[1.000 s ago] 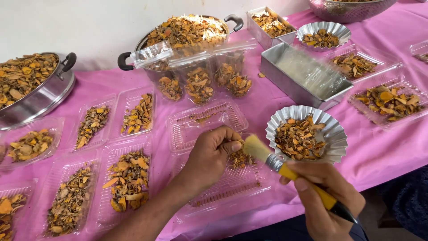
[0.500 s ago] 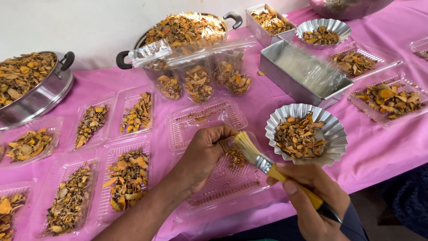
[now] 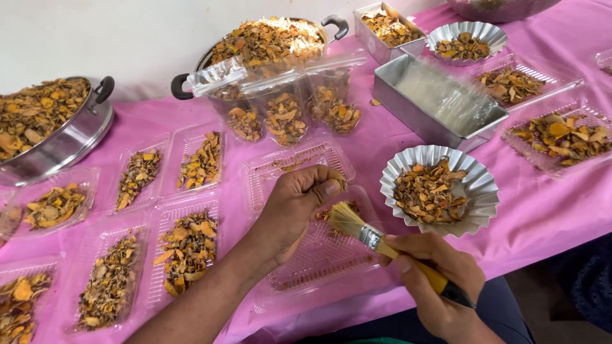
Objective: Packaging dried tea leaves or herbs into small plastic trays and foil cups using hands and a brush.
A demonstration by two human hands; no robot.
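Yellow-handled brush (image 3: pixel 382 245) tilted over clear tray (image 3: pixel 319 261).

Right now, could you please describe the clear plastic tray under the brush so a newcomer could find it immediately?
Start at the pink tablecloth and go to its near edge, beside the fluted silver foil bowl of dried orange slices. The ribbed clear plastic tray lies there beneath the yellow-handled brush. Unlike the heaped trays to its left, it holds only a few scraps.

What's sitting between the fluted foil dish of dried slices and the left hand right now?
In the head view, only the brush bristles and a corner of the clear tray lie between the foil dish and the left hand.
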